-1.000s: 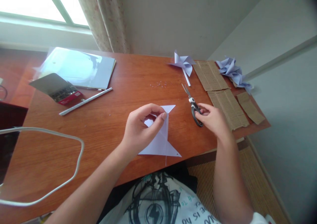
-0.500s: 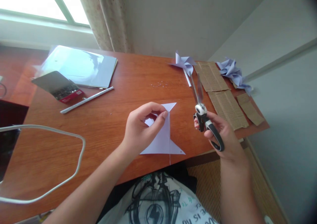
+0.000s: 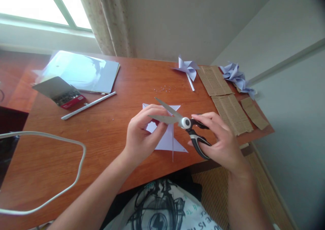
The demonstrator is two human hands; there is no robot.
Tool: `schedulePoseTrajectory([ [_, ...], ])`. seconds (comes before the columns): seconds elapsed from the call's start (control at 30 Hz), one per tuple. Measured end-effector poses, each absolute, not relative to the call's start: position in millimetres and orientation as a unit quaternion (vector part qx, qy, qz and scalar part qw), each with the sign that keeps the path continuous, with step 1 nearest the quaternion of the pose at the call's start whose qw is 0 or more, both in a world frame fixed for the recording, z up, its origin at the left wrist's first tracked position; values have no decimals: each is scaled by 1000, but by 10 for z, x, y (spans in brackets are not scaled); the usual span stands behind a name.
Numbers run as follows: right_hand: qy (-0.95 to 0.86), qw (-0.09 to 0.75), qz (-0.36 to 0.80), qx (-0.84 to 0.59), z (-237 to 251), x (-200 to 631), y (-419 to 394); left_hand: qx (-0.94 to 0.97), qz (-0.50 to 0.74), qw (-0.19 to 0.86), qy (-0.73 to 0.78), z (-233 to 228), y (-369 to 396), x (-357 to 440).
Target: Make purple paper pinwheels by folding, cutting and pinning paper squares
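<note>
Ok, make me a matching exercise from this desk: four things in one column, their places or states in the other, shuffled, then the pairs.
Things:
1. scissors
2. white paper piece
3. finished pinwheel
4. open red box

Places or states:
A. far side of the desk, beside the cardboard strips
B. blades open, held in the right hand
C. left part of the desk, lid up
D. pinched by the left hand

Pairs: 1-B, 2-D, 3-A, 4-C
</note>
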State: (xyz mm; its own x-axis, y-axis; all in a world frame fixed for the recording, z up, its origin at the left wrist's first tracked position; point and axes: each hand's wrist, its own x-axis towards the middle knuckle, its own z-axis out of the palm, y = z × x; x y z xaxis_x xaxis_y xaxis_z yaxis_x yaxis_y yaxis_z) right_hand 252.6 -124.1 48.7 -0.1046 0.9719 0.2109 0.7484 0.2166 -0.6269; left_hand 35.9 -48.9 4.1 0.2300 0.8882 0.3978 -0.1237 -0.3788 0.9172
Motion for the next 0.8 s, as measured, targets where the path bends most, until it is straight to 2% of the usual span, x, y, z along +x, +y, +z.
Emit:
schedulePoseTrajectory([
  [0.8, -743, 274, 167, -587, 524, 2525, -1232, 651, 548, 425, 308, 23, -484, 351],
])
